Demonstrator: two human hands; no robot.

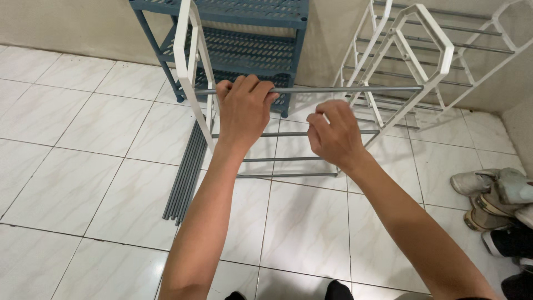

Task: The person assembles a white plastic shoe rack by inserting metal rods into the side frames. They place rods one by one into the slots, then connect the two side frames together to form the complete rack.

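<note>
Both forearms reach out from the near edge over white marbled floor tiles (72, 189); my left hand (244, 111) is wrapped tight around the top rod (344, 89), fingers curled over it near its left end; my right hand (335, 135) hangs just under that rod, near its middle, fingers loosely bent and pinched toward each other; whether they hold anything I cannot tell.

That rod is a thin grey metal tube, straight and level, running from a white plastic side frame (189, 66) on the left to a second white frame (422, 50) on the right; the left frame stands nearly upright, the right one leans away to the far right; three more grey rods lie lower between the two frames, the lowest pair close to the floor, so the rack stands in the middle of the scene, just past my hands.

A bundle of spare grey rods (186, 172) lies on the tiles left of my left arm, pointing near to far; a blue plastic shelf (244, 39) stands at the far wall behind the left frame; another white rack (472, 55) leans at the far right; a heap of shoes (497, 200) sits at the right edge.
</note>
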